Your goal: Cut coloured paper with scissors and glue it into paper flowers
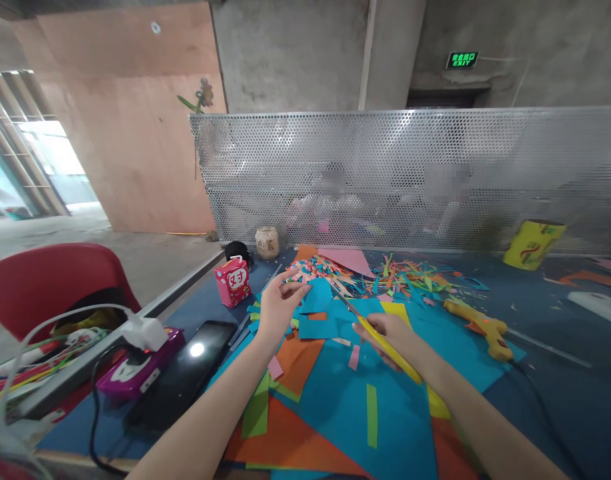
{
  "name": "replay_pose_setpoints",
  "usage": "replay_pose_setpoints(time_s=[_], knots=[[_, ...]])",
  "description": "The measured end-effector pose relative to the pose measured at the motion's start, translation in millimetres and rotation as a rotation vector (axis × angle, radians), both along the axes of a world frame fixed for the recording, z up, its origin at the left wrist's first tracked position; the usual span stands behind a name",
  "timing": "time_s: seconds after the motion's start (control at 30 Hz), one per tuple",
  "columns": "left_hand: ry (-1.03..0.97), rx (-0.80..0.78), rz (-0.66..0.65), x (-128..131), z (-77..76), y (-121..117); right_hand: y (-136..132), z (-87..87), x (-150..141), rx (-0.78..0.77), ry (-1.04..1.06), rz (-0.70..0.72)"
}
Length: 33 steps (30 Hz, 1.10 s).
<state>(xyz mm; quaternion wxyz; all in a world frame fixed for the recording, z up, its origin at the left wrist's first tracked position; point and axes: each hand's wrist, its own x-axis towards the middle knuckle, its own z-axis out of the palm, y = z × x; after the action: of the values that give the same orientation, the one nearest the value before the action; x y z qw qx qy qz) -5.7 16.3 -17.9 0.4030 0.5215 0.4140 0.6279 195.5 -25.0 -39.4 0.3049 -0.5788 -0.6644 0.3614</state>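
My left hand [279, 300] pinches the edge of a blue paper piece [317, 295] with a rounded outline. In my right hand [391, 341] are yellow-handled scissors [380, 337], their blades pointing up and left toward that piece. Whether the blades touch the paper I cannot tell. Below both hands lie blue paper sheets [355, 400], with an orange sheet [285, 437] partly under them. Loose green strips [372, 415] and a small pink scrap [354, 357] rest on top. Behind the blades sits a heap of thin paper strips [320, 268].
A yellow glue gun [478, 327] with a cord lies to the right. At left are a black phone [185, 373], a purple power strip [135, 370] and a pink box [232, 281]. A perforated metal screen [275, 180] stands behind the table, near a yellow can [532, 245].
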Motion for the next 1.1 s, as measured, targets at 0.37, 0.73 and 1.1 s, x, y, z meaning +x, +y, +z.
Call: replay_pose_setpoints(time_s=[0.37,0.73,1.1], knots=[[0.073,0.041,-0.072,-0.9,-4.5,2.6,-4.4,10.4,-1.2,0.035,-0.056,0.032],[0.027,0.01,0.013,-1.8,-2.7,2.4,-6.4,12.9,-1.5,0.002,-0.062,-0.001],[0.149,0.045,0.073,-5.3,-6.6,7.1,-0.6,11.3,0.9,0.108,-0.221,-0.037]])
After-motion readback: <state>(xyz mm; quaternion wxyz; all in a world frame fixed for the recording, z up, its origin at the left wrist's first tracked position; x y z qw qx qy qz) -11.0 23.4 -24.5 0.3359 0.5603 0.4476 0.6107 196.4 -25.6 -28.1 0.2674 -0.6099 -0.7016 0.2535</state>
